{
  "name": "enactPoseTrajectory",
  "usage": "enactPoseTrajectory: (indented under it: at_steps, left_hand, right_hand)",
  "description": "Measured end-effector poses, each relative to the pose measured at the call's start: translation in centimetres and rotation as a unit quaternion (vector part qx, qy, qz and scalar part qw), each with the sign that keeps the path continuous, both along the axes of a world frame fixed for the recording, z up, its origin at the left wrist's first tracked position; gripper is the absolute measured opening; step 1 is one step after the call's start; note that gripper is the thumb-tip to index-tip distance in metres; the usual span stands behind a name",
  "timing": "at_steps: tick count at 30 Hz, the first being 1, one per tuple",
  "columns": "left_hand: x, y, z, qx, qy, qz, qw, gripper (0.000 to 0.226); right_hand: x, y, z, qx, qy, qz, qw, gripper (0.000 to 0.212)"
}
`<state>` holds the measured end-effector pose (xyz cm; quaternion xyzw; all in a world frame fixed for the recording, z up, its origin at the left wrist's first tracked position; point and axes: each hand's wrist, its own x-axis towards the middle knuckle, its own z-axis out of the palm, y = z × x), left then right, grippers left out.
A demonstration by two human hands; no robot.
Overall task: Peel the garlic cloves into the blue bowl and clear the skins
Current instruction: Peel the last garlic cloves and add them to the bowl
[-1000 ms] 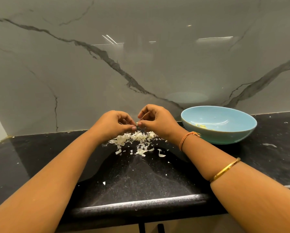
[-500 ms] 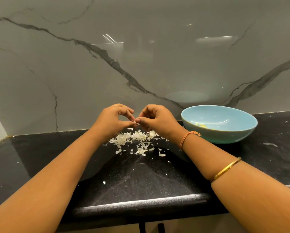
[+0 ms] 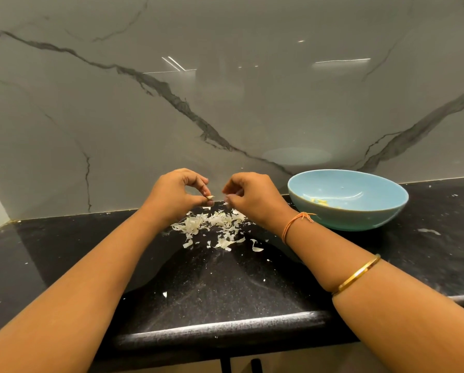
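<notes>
Your left hand [image 3: 177, 193] is pinching a pale garlic clove [image 3: 210, 197]; your right hand [image 3: 249, 197] is curling just beside, its hold unclear. Papery skins [image 3: 214, 223] are lying beneath on the speckled black countertop [image 3: 225, 289], near the glossy blue bowl [image 3: 360, 219]

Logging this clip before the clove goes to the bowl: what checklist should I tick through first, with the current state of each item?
1. Left hand pinches the garlic clove: ok.
2. Clove fully peeled: cannot tell, too small.
3. Right hand free of skin: cannot tell.
4. Blue bowl upright, uncovered, beside the right hand: ok.
5. Skins cleared from the countertop: not ok, piled below both hands.
</notes>
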<state>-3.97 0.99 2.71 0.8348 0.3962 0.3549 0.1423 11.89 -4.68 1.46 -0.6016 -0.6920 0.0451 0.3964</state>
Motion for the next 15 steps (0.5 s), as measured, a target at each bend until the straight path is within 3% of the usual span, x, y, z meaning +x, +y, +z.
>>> enactPoseTrajectory:
  at_steps: [4,8,15]
  left_hand:
    - [0.03,-0.02,0.00,0.003,-0.004,-0.001,1.000,0.022]
    - [-0.01,0.01,-0.03,0.005,-0.007,-0.005,1.000,0.021]
    - [0.35,-0.25,-0.33,0.011,-0.005,-0.035,0.999,0.019]
  right_hand:
    - [-0.02,-0.04,0.16,0.000,-0.004,0.011,1.000,0.011]
    - [-0.24,-0.14,0.06,-0.016,0.032,0.053,0.998,0.030]
    - [-0.46,-0.10,-0.04,-0.016,0.121,0.054,0.991,0.020]
